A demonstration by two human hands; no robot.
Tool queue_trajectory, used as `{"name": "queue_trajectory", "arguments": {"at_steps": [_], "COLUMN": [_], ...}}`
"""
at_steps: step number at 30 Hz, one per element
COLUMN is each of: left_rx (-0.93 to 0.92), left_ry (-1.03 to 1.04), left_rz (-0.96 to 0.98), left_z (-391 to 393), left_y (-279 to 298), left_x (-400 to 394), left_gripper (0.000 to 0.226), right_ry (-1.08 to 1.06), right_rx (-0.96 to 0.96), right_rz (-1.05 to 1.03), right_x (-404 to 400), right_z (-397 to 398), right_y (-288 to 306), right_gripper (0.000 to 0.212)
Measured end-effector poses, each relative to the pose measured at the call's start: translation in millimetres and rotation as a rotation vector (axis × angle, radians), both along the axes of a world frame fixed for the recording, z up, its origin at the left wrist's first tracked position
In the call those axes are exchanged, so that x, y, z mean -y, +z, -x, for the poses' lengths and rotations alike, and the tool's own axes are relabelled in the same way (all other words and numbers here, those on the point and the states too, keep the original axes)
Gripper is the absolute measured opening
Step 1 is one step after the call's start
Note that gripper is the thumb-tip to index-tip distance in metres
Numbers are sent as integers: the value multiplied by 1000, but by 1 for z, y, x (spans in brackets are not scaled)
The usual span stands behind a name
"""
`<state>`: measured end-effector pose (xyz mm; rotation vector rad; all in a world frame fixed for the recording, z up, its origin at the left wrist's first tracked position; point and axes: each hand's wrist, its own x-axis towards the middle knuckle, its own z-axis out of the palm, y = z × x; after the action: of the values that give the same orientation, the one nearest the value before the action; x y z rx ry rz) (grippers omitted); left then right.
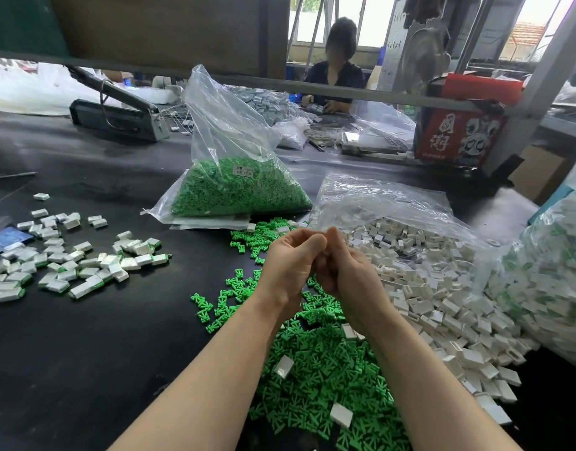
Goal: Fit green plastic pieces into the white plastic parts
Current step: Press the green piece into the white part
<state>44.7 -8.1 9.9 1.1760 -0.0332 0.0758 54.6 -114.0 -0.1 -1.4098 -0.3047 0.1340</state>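
Nearest the wearer, loose green pieces [316,362] lie heaped on the black counter [85,336] right under the forearms, with a few stray white parts among them, presumably so either sort can be picked without reaching. Above that heap the left hand [291,262] and right hand [348,275] are curled and pressed together, knuckles touching; whatever they pinch is hidden by the fingers, so I cannot tell what either holds, though the pose suits pushing one piece into another. Just to the right, white parts [442,301] spill from an open clear bag, close to the right hand. To the left lies a scatter of white parts with green showing at their edges [85,265], likely the finished ones, set apart from the raw stock. Farther back stands a bag of green pieces [238,190] as reserve, and beyond it another person [337,76] sits working.
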Motion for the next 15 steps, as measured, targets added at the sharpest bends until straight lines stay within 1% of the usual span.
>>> {"name": "queue_trajectory", "arguments": {"at_steps": [5, 8, 10, 13, 15], "left_rx": [114, 141, 153, 164, 165], "left_ry": [23, 0, -30, -62, -62], "left_rz": [-174, -149, -117, -86, -80], "left_z": [-5, -8, -8, -7, -8], "left_y": [-2, 1, 4, 5, 4], "left_x": [-6, -14, -19, -21, -22], "left_gripper": [9, 16, 10, 16, 16], "right_ry": [42, 103, 107, 98, 96], "right_rx": [-85, -99, -109, -120, -124], "right_rz": [-12, -50, -91, -113, -102], "right_x": [4, 3, 2, 2, 2], "right_z": [-1, -3, -4, -3, -2], "right_y": [7, 10, 11, 11, 12], "right_gripper": [60, 63, 57, 50, 48]}}
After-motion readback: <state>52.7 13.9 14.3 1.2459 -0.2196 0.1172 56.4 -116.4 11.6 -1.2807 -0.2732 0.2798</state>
